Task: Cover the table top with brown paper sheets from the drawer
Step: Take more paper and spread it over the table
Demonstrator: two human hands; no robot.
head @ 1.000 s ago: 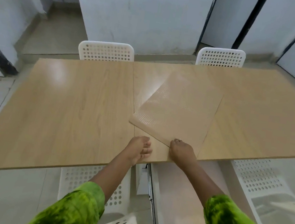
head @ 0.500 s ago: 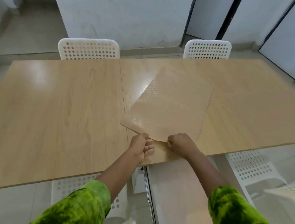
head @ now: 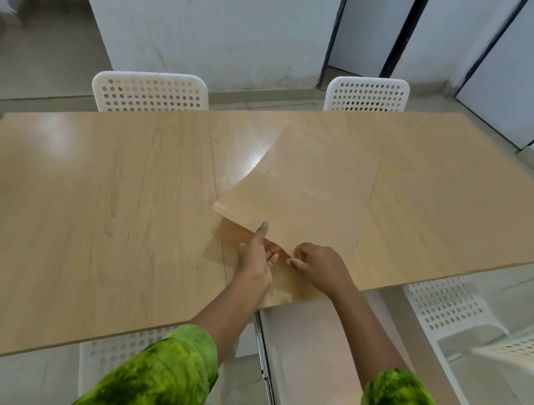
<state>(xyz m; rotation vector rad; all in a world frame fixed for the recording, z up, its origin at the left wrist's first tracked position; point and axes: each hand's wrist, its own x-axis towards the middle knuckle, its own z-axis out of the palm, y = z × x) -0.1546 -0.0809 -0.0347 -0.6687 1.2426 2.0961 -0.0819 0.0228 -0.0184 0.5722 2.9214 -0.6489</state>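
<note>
A stack of thin brown paper sheets (head: 312,188) with faint dot patterns lies on the wooden table top (head: 94,198), angled, near the middle of the front edge. Its near left corner curls up off the table. My left hand (head: 256,255) pinches that lifted top sheet, thumb on top and fingers under it. My right hand (head: 317,264) pinches the near corner just to the right, fingers curled on the paper edge. Another sheet lies flat beneath.
Two white perforated chairs (head: 150,93) (head: 366,94) stand at the far side of the table. More white chairs (head: 450,303) are tucked under the near edge. An open white drawer (head: 305,362) with a metal rail extends below the table between my arms.
Both hands went from resting on the stack's near corner to pinching it, and the top sheet's near left corner has lifted and curled up. The view has shifted slightly.
</note>
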